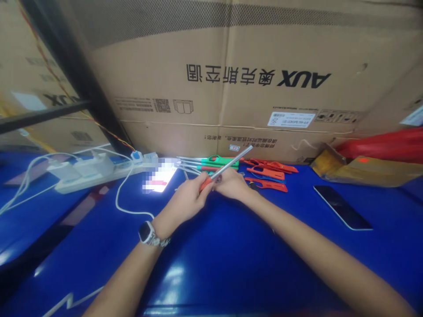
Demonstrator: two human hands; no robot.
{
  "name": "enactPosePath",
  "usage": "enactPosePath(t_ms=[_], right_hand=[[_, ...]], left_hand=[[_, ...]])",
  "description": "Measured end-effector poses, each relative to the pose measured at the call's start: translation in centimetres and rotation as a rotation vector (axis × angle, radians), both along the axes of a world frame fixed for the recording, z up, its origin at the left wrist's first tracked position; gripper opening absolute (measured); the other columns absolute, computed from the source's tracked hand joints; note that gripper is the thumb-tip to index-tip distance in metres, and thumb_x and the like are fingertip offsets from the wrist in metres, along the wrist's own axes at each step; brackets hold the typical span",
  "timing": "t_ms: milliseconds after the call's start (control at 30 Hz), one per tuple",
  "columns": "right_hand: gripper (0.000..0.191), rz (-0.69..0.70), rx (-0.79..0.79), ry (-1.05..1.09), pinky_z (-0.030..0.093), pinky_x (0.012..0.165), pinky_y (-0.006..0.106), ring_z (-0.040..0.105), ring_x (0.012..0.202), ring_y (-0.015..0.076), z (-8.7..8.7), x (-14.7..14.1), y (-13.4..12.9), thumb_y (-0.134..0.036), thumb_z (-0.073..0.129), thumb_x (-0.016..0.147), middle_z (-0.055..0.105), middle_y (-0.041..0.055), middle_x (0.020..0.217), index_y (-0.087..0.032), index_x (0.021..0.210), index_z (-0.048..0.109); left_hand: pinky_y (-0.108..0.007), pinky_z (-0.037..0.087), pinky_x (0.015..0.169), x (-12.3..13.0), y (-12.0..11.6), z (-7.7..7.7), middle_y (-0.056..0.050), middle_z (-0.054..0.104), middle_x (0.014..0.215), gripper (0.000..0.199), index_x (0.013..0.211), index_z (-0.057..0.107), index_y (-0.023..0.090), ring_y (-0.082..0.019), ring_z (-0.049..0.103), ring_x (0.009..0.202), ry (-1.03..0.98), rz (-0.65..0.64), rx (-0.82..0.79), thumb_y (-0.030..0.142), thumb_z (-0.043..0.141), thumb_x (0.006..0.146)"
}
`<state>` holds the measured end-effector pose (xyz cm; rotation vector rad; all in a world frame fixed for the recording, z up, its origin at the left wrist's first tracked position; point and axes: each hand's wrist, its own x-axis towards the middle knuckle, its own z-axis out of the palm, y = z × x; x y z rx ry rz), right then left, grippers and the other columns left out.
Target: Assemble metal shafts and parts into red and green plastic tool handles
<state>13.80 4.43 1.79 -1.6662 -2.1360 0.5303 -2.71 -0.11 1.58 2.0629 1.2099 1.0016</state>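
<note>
My left hand point(190, 193), with a watch on its wrist, is closed around the orange handle of a stick lighter point(231, 162). The lighter's metal tube slants up to the right, passing above my right hand point(233, 182). The fingers of that right hand are curled in beside the left fingertips; whatever they grip is hidden. Just behind both hands lie several stick lighters: a green one point(226, 162) with its metal tube to the left, and orange ones point(269, 185) to the right, partly overlapping.
A lit phone point(163, 176) lies left of the hands, a dark phone point(342, 207) to the right. A white power strip point(95, 176) with plugs and cables sits at left. Large cardboard point(158, 61) stands behind the blue table point(211, 264). An opened carton point(373, 171) holds red material.
</note>
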Motion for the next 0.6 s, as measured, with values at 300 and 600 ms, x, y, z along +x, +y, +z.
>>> enactPosePath(t_ms=[300,600], right_hand=[[0.04,0.116,-0.256,0.916,0.032,0.04,0.02,0.063,0.051,0.0125,-1.0,7.2,-3.1,-0.051,0.077,0.072,0.072,0.0031,0.076,-0.02,0.079,0.052],[0.036,0.025,-0.297,1.292,0.044,0.052,0.022,0.062,0.058,0.0101,-1.3,9.4,-3.0,-0.039,0.085,0.066,0.07,-0.0003,0.072,-0.019,0.083,0.06]], left_hand=[[-0.029,0.019,0.052,1.3,-0.5,-0.8,0.003,0.048,0.054,0.016,0.076,0.052,0.025,-0.018,0.041,0.043,0.1,0.014,0.106,0.028,0.058,0.09],[-0.029,0.023,0.054,0.7,0.1,-1.5,0.0,0.053,0.059,0.019,0.085,0.053,0.026,-0.022,0.053,0.052,0.481,0.036,0.14,0.037,0.044,0.098]])
